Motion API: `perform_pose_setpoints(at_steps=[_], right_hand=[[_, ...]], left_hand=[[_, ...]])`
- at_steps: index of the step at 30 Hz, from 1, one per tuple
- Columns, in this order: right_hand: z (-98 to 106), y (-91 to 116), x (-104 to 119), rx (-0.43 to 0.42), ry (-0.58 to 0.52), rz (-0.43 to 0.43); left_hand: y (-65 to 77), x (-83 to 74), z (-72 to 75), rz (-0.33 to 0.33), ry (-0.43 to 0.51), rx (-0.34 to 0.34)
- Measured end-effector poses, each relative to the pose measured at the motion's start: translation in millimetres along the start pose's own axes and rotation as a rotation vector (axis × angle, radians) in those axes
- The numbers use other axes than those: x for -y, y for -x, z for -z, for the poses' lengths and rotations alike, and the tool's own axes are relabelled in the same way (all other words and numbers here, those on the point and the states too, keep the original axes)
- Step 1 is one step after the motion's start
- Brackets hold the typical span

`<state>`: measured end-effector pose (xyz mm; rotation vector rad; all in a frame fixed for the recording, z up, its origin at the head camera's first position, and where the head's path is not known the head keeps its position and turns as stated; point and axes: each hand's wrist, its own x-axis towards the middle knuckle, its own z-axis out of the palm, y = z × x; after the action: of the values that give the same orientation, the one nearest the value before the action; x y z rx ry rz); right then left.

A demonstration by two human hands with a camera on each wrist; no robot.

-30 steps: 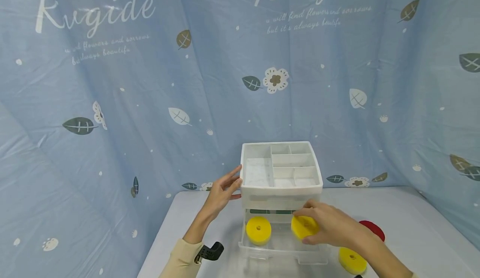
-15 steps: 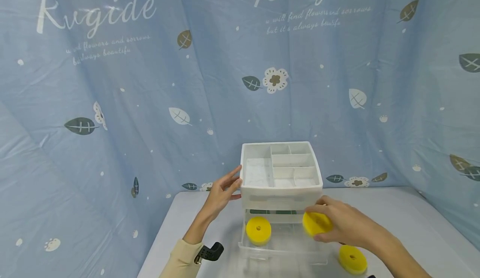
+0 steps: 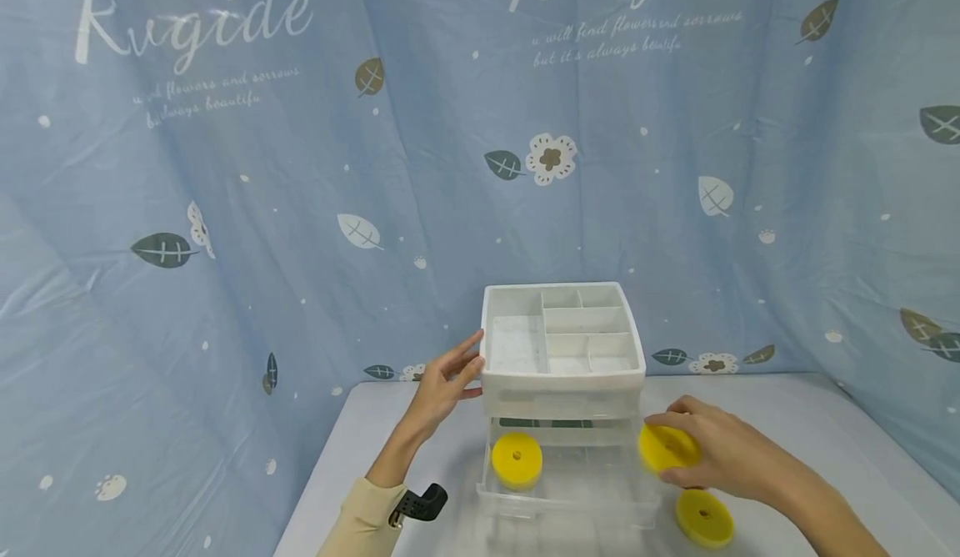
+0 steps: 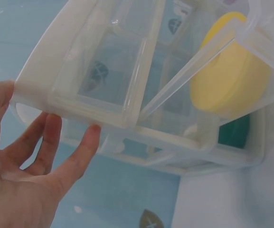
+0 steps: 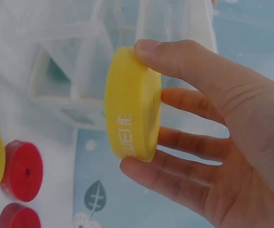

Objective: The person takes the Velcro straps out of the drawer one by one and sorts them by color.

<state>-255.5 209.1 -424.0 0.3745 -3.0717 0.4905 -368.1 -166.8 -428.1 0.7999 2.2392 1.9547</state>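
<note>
My right hand [image 3: 723,450] pinches a yellow disc [image 5: 132,104] by its rim between thumb and fingertips; white lettering shows on the disc's edge. It hangs beside the right end of a pulled-out clear drawer [image 3: 570,482]. Inside that drawer, at the left, lies another yellow disc [image 3: 517,460] with a small centre hole. The drawer belongs to a white organizer [image 3: 562,394] with a divided top tray. My left hand [image 3: 444,382] rests its extended fingers against the organizer's left side. In the left wrist view, its fingertips touch the white frame.
A third yellow disc [image 3: 705,519] lies on the white table right of the drawer. Two red discs [image 5: 25,171] lie near it in the right wrist view. Something green [image 4: 235,130] shows low in the organizer. A blue patterned curtain [image 3: 420,165] hangs behind.
My right hand has carried its yellow disc rightward, from over the drawer to beside its right end. The left hand and the organizer have stayed in place.
</note>
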Motion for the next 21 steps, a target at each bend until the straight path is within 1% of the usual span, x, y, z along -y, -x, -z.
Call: perform_pose_setpoints(at_steps=[7,15,21], right_hand=[[-12,2,-21,0.018,-0.010,-0.046],[-24,5,-45,0.047,-0.033,-0.128],[-35,9,-61,0.044,-0.068,-0.165]], left_hand=[[-3.2,1.9,3.3,0.001,0.000,0.004],[-9.1,7.5,7.4,-0.003,0.005,0.014],[-11.4,9.0,11.0,-0.008,0.018,0.022]])
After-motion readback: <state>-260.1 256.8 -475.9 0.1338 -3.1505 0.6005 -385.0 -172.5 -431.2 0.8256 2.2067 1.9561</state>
